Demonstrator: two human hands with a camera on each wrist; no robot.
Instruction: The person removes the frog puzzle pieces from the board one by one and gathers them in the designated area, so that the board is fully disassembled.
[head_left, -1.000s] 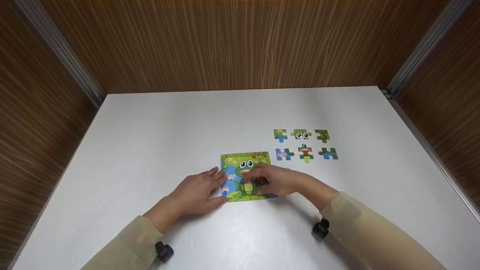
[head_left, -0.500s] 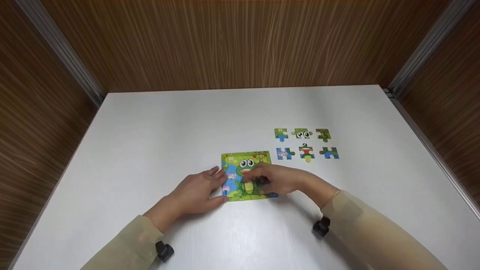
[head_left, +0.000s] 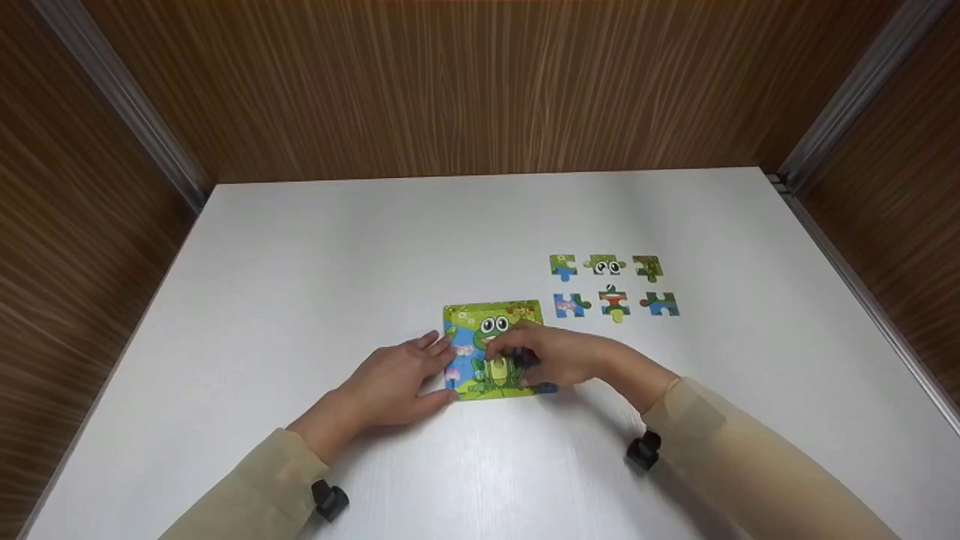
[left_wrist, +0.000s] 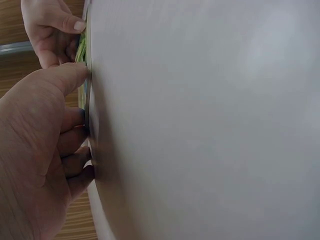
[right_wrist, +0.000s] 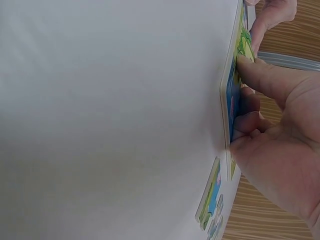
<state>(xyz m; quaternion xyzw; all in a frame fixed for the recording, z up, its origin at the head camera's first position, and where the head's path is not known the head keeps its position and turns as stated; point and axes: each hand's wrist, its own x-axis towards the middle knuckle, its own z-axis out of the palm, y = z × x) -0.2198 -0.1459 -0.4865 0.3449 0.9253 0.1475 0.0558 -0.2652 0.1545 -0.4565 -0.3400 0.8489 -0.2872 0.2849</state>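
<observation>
A square frog jigsaw puzzle [head_left: 463, 330] lies in its frame on the white table in the head view. My left hand [head_left: 396, 385] rests against its left edge, fingers extended and the thumb at the lower left corner. My right hand [head_left: 562, 355] is over the puzzle's right half. Its thumb and index finger pinch a puzzle piece with the frog's yellow-green belly [head_left: 498, 372], tilted up from the picture around it. In the right wrist view the belly piece [right_wrist: 246, 42] stands up beside the thumb. The right hand hides part of the picture.
Several loose jigsaw pieces lie in rows up and right of the puzzle, among them an eyes piece [head_left: 604, 265] and a mouth piece [head_left: 614, 303]. Another piece [right_wrist: 210, 192] lies near the frame in the right wrist view. Wood-grain walls [head_left: 480, 90] enclose the table [head_left: 337, 247].
The belly piece has tipped up from the puzzle under my right fingers, which have drawn in on it. My left hand stays at the left edge.
</observation>
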